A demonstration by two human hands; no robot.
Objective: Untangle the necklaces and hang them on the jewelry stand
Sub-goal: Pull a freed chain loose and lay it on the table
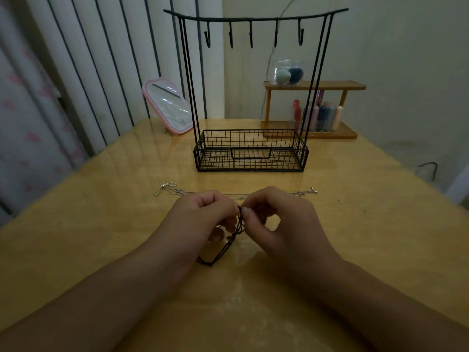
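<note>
Presently, item one: black cord necklace, held above the surface between both hands, its lower loop hanging down and reaching the surface near the left wrist.

Item two: silver chain necklaces, lying in a thin line on the surface just beyond the hands, loop end at left, clasps at right; whether they are knotted together cannot be told.

Item three: jewelry stand, upright behind the chains, all five hooks bare, basket base holding nothing visible.

Risks, judged:
- Pulling the cord strands apart too hard would likely tighten the knot rather than free it.
- The dangling loop could drag across the silver chains and snag them, tangling the lot afresh.
- A slipped pinch would drop the cord in a heap.

Fingers: left hand curled, thumb and forefinger pinching the cord at its top; right hand likewise curled, thumb and forefinger pinching the same spot, tips nearly touching the left's. Remaining fingers of both hands fold inward.
</note>
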